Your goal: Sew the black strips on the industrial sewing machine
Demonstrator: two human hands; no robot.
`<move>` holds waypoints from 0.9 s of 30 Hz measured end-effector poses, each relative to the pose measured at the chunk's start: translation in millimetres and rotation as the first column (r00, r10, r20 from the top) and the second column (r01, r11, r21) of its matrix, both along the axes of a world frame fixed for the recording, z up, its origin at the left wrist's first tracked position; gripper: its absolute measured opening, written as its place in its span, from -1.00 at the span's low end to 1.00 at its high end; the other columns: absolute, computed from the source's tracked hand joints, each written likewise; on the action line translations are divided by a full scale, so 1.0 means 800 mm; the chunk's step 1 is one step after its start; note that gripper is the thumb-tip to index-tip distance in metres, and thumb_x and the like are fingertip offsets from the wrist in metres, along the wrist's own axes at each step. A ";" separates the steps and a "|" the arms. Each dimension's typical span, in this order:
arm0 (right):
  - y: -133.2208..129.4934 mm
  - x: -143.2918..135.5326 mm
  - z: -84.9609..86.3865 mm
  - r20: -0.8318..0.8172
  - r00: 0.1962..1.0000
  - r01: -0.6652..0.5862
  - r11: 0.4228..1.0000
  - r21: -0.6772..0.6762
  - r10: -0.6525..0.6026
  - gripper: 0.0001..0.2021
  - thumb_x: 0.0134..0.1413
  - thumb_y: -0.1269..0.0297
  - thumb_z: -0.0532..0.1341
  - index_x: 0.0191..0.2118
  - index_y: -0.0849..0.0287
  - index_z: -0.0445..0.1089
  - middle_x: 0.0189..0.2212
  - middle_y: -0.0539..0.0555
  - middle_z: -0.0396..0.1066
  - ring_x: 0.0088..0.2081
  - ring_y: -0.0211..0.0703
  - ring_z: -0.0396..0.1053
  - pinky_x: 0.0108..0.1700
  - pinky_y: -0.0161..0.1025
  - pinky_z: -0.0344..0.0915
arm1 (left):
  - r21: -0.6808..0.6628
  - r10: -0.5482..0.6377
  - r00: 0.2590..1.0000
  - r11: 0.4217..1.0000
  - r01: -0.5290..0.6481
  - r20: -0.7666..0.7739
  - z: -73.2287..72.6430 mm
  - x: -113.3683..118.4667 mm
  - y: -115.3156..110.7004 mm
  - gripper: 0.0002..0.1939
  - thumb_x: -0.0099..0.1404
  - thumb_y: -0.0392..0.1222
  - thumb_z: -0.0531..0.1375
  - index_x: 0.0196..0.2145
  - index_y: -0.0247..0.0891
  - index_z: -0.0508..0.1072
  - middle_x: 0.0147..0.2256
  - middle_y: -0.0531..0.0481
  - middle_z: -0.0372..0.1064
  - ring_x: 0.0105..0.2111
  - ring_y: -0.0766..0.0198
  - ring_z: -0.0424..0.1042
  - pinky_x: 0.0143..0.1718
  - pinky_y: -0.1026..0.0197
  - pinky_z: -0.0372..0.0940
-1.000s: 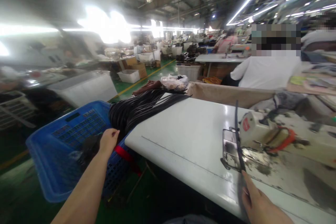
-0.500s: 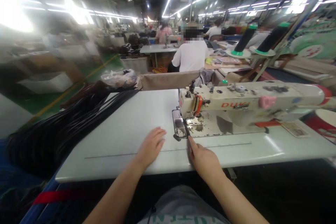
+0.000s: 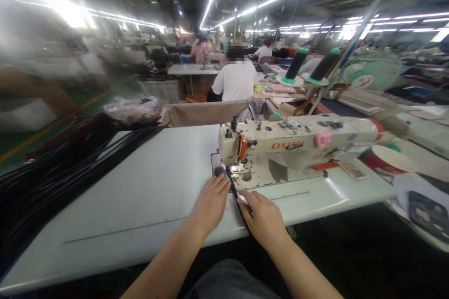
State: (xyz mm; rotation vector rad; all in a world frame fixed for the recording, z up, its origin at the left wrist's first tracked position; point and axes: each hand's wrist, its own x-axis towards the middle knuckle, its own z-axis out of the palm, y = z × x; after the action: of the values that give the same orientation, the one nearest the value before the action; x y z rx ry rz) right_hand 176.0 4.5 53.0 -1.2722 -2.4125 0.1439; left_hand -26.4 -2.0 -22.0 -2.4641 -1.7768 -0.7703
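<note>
A narrow black strip (image 3: 240,204) runs from under the presser foot of the sewing machine (image 3: 266,142) toward me and over the table's front edge. My left hand (image 3: 211,203) lies flat, palm down, left of the strip, with its fingertips at the metal needle plate and close to the strip's edge. My right hand (image 3: 263,217) is closed at the strip's right side, thumb and fingers bent together. Between its fingertips shows a small white thing (image 3: 242,198) whose kind I cannot make out. Part of the strip is hidden by the fingers.
Many long black strips (image 3: 80,163) hang over the left side of the white table (image 3: 147,187). Two black thread cones (image 3: 296,66) stand behind the machine. A red and white tub (image 3: 386,161) is at the right. A person in a white shirt (image 3: 236,79) sits ahead.
My left hand has moved right and forward to the needle plate. The right hand's pointing finger has drawn back and bent, and a white thing now shows there. The view has shifted rightward.
</note>
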 end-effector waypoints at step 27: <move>0.147 0.072 0.143 -0.176 0.983 0.156 0.724 0.671 -0.049 -0.75 0.40 0.23 0.10 -0.10 0.21 0.50 -0.13 0.21 0.52 -0.07 0.00 0.43 0.05 -0.14 0.30 | 0.071 0.052 0.995 0.996 -0.046 -0.080 -0.019 0.003 0.005 -0.42 0.42 -0.42 -0.06 0.35 -0.27 0.26 0.34 -0.15 0.24 0.39 0.07 0.16 0.38 -0.11 0.21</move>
State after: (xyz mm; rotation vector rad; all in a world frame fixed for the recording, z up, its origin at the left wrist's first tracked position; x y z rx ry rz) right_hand 233.5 121.9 167.8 -0.9807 -1.9514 -0.6205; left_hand -24.0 1.8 -37.4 -2.3631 -1.7450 -0.7043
